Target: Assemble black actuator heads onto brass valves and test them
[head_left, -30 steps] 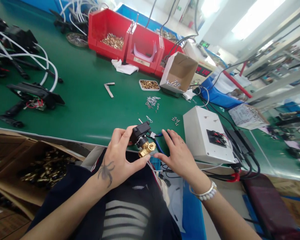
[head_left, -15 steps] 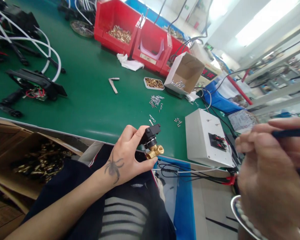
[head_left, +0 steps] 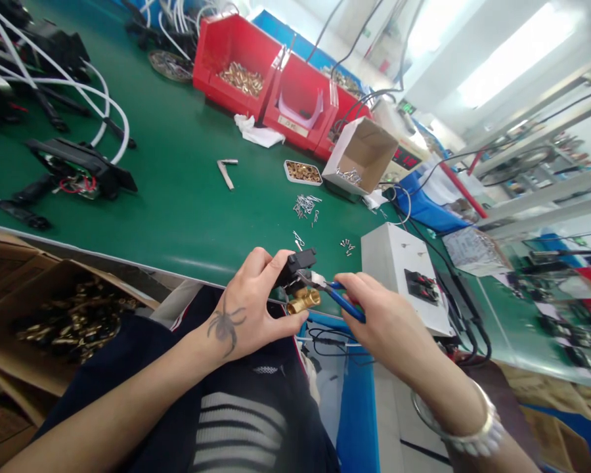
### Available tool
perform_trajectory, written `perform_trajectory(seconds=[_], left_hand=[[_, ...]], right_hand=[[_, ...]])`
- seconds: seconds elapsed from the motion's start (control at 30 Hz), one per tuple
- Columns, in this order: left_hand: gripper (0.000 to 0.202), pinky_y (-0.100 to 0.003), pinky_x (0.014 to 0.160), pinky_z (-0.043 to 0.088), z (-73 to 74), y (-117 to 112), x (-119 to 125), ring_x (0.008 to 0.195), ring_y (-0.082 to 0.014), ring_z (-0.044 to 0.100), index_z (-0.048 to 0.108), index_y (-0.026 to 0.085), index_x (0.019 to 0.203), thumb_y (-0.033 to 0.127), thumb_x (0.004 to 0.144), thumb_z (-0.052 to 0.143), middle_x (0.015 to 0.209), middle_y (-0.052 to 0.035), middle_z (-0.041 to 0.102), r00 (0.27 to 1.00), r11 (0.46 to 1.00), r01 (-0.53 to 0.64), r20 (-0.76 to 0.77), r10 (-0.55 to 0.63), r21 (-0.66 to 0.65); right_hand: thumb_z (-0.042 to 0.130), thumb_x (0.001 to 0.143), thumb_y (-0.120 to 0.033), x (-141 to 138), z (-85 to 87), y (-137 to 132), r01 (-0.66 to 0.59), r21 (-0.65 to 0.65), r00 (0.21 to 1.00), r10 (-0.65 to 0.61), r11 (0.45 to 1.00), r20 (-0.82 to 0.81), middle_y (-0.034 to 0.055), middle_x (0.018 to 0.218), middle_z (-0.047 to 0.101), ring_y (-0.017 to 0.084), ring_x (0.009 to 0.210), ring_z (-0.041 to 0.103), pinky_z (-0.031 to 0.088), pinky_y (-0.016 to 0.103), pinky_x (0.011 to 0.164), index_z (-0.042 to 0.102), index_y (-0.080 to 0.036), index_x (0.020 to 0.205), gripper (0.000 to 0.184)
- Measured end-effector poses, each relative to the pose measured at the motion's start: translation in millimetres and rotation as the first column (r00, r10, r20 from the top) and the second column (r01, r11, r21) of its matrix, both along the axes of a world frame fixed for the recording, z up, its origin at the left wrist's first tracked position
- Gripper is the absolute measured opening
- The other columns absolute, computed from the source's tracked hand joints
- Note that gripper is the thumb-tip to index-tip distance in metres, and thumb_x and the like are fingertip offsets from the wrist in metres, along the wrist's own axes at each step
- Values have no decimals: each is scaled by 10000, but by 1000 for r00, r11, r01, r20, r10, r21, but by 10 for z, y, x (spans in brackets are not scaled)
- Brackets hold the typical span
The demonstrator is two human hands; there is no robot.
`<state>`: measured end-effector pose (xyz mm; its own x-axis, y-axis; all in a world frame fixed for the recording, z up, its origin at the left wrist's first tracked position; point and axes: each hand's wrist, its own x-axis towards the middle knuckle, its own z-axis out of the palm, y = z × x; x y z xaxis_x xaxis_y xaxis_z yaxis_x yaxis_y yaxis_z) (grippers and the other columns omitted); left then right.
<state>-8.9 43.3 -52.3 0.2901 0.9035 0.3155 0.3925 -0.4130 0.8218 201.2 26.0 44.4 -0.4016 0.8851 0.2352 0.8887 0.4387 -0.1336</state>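
My left hand (head_left: pixel 253 305) grips a small valve (head_left: pixel 298 282) with a black top and a brass body, held just over the near edge of the green table (head_left: pixel 187 197). My right hand (head_left: pixel 381 322) is closed round blue-handled pliers (head_left: pixel 332 292). The pliers' metal tip touches the valve between its black top and the brass part. A few loose metal clips (head_left: pixel 305 205) lie on the table just beyond the valve.
A white box with black switches (head_left: pixel 404 276) stands right of my hands, cables trailing below it. Red bins (head_left: pixel 256 72), an open cardboard box (head_left: pixel 359 154) and a small tray of brass parts (head_left: pixel 303 172) sit further back. A carton of brass parts (head_left: pixel 64 322) is at my left.
My right hand, which was raised close to the camera half a second ago, has come back down and brought the pliers' tip against the valve. My left hand has kept its hold.
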Motion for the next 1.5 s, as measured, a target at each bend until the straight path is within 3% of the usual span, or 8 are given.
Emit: perform_trajectory(seconds=[0.4, 0.53, 0.7, 0.87, 1.03, 1.2, 1.37, 1.5], left_hand=[[617, -369, 810, 552, -11, 10, 4, 897, -209, 568, 490, 203, 1329, 314, 771, 730, 991, -22, 466, 1000, 1000, 27, 6, -27, 16], [614, -373, 800, 554, -25, 23, 16, 869, -203, 565, 503, 186, 1308, 323, 760, 743, 979, -18, 461, 1000, 999, 20, 8, -21, 32], [596, -376, 800, 556, -37, 43, 20, 887, -212, 562, 502, 208, 1293, 337, 762, 741, 990, -23, 467, 1000, 999, 20, 10, -20, 25], [619, -370, 799, 553, -18, 61, 33, 868, -203, 565, 504, 206, 1304, 341, 753, 751, 976, -15, 467, 1000, 999, 24, 9, -24, 42], [596, -374, 793, 556, -26, 72, 39, 882, -215, 568, 504, 228, 1282, 334, 750, 751, 977, -17, 467, 1000, 999, 14, 15, -14, 41], [620, -370, 801, 552, -25, 68, 46, 868, -204, 563, 507, 199, 1299, 343, 747, 751, 975, -17, 461, 999, 999, 29, 11, -30, 43], [595, -382, 801, 553, -24, 67, 54, 884, -216, 563, 517, 209, 1274, 345, 746, 754, 978, -20, 469, 1000, 999, 26, 6, -26, 34], [635, -373, 789, 558, -37, 77, 62, 865, -207, 564, 498, 227, 1309, 349, 743, 757, 983, -17, 474, 999, 999, 28, 14, -29, 45]], right_hand=[[531, 860, -117, 49, 4, 20, -19, -44, 995, 23, 999, 100, 12, 761, 606, 172, 627, 567, 415, 285, 565, 624, -231, 985, 193], [570, 906, -173, 31, 17, -17, 276, 383, 947, -182, 881, -263, 28, 887, 618, 158, 659, 563, 456, 289, 622, 600, -241, 1053, 165], [505, 839, -89, 20, -32, 7, -23, -21, 992, 25, 1000, 126, 12, 740, 596, 171, 607, 567, 409, 279, 537, 617, -218, 982, 223], [598, 892, -168, 41, 8, 9, 275, 472, 944, -143, 838, -297, -1, 812, 558, 141, 609, 513, 426, 281, 592, 590, -231, 1027, 149], [528, 817, -62, 48, -28, 53, -38, 11, 984, 36, 999, 174, -1, 725, 583, 153, 589, 534, 385, 261, 523, 610, -222, 963, 231], [581, 885, -113, 22, -6, 70, 231, 521, 955, -89, 822, -282, 14, 876, 594, 140, 638, 535, 443, 272, 599, 589, -244, 1057, 216], [526, 829, -62, 51, -21, 62, -60, 10, 991, 59, 998, 120, -5, 736, 581, 156, 597, 545, 397, 268, 527, 610, -229, 988, 245], [598, 884, -136, 76, -1, 47, 244, 435, 950, -123, 867, -289, 12, 895, 596, 144, 659, 547, 448, 278, 625, 577, -244, 1074, 219]])
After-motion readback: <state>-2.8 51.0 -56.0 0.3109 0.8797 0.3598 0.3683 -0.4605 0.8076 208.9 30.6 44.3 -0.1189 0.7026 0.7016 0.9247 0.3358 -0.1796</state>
